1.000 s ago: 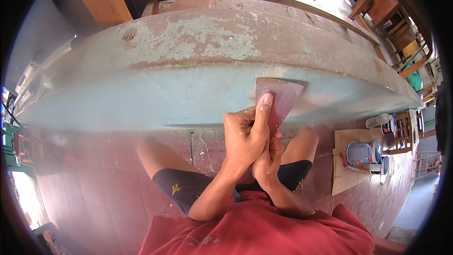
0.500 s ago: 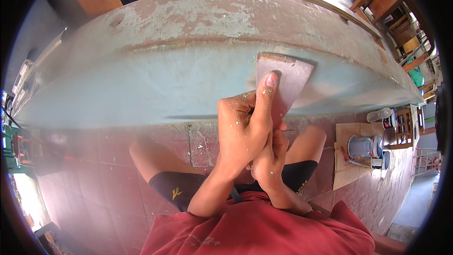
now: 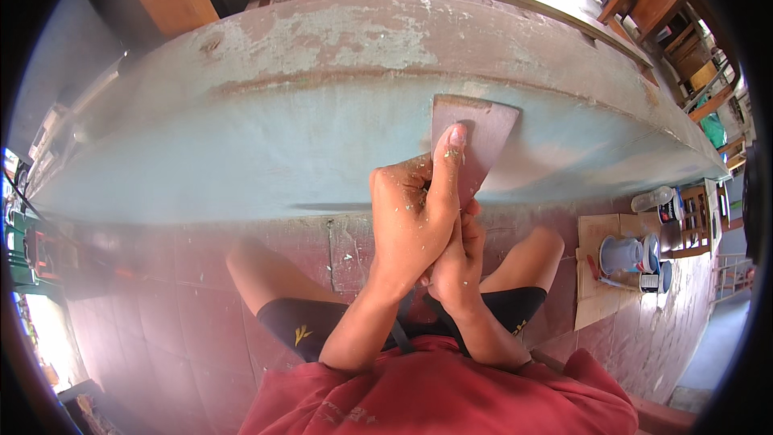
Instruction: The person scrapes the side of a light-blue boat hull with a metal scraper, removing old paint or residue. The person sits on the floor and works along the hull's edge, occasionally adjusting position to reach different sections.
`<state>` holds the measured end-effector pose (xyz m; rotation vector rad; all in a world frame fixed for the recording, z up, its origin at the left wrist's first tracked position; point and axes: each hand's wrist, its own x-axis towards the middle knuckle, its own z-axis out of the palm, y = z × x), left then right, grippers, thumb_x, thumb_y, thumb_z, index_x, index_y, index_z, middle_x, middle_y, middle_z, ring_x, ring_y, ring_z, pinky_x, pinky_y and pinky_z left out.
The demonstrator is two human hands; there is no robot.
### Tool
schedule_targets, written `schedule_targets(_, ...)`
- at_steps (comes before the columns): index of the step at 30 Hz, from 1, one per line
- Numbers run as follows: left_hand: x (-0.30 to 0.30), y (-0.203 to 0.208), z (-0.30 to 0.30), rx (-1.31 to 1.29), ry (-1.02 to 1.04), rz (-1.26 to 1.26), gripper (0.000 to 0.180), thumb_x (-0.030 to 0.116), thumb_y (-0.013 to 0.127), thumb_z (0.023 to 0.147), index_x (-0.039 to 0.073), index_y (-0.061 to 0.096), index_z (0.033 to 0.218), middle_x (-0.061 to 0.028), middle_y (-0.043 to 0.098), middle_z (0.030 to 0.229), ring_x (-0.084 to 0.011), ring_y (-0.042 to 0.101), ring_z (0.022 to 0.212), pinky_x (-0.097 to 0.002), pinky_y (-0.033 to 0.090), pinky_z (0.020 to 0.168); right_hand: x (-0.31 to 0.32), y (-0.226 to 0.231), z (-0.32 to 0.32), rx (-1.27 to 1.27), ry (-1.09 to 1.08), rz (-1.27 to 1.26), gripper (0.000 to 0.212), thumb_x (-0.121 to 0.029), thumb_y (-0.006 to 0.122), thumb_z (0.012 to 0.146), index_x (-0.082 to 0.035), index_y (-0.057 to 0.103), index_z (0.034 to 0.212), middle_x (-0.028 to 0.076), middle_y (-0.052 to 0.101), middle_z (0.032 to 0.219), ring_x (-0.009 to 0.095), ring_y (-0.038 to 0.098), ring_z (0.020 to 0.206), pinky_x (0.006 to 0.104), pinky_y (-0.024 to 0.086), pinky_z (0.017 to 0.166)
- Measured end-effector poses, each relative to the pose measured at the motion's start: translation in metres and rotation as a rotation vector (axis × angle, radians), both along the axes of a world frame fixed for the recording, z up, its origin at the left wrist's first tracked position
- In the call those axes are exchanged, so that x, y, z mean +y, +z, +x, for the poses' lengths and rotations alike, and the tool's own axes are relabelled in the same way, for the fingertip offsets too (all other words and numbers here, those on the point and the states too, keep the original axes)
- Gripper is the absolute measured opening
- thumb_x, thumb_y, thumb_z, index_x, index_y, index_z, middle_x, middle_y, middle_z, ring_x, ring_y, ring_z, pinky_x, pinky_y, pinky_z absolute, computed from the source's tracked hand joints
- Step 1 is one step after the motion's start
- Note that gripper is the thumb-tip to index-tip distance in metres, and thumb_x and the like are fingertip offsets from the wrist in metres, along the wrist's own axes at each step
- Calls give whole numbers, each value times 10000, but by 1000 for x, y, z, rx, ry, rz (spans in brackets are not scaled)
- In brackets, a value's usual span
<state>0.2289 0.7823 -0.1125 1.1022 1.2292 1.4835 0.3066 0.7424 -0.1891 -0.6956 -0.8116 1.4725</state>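
A wide metal paint scraper (image 3: pixel 488 135) is held blade up against the pale blue face of a low wall (image 3: pixel 338 129). Its broad edge lies just below the ledge line, and whether it touches the paint I cannot tell. My left hand (image 3: pixel 412 221) is closed round the scraper, thumb pressed along the blade. Below and to its right, my right hand (image 3: pixel 460 266) is wrapped about the handle, which the fingers hide. Pale paint flakes speckle my left hand and thumb.
Peeling paint covers the wall's top ledge (image 3: pixel 322 40). My bare knees are spread on the red tiled floor (image 3: pixel 177 298). To the right, a cardboard sheet (image 3: pixel 589 298) carries a bucket (image 3: pixel 618 256) and several small containers. A clear bottle (image 3: pixel 652 199) lies behind them, near a wooden chair (image 3: pixel 694 217).
The scraper and both hands have shifted slightly left along the wall face. My grip looks the same, and the whole view has tilted a little.
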Motion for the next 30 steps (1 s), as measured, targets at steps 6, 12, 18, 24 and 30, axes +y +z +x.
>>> schedule_targets(6, 2, -18, 4, -1, 18, 34, 545, 246, 566, 952, -49, 497, 499, -26, 468, 422, -93, 536, 419, -253, 363, 374, -2, 7, -10, -300, -276, -26, 350, -225, 405, 1021, -13, 580, 805, -5, 509, 543, 43, 472, 442, 217, 349, 374)
schedule_targets(12, 2, 2, 4, -27, 34, 91, 544, 231, 550, 962, -42, 484, 496, -5, 428, 423, -50, 435, 430, -263, 298, 371, 4, 20, -7, -300, -214, -28, 328, -218, 397, 1023, 7, 570, 858, -5, 539, 608, 45, 498, 484, 214, 361, 400)
schedule_targets(18, 2, -4, 10, -122, 13, 63, 551, 271, 556, 960, -32, 498, 503, 7, 443, 433, -43, 379, 437, -262, 258, 371, 3, 14, 2, -393, -205, 128, 232, -177, 422, 1008, 14, 552, 991, 13, 563, 688, 40, 489, 461, 206, 343, 358)
schedule_targets(24, -3, -14, 18, -176, -53, 67, 537, 319, 514, 980, -26, 557, 570, -19, 522, 475, -50, 446, 446, -243, 323, 388, 2, 23, 10, -448, -245, 97, 221, -197, 433, 1010, -23, 549, 935, -18, 495, 558, 42, 436, 408, 208, 320, 356)
schedule_targets(30, 8, -10, 45, -598, -331, 92, 551, 410, 393, 1004, -53, 611, 798, -140, 658, 709, -180, 639, 660, -285, 509, 589, 4, 68, 69, -1009, -227, 151, 230, -151, 523, 967, 10, 597, 820, 18, 511, 549, 63, 458, 445, 250, 340, 419)
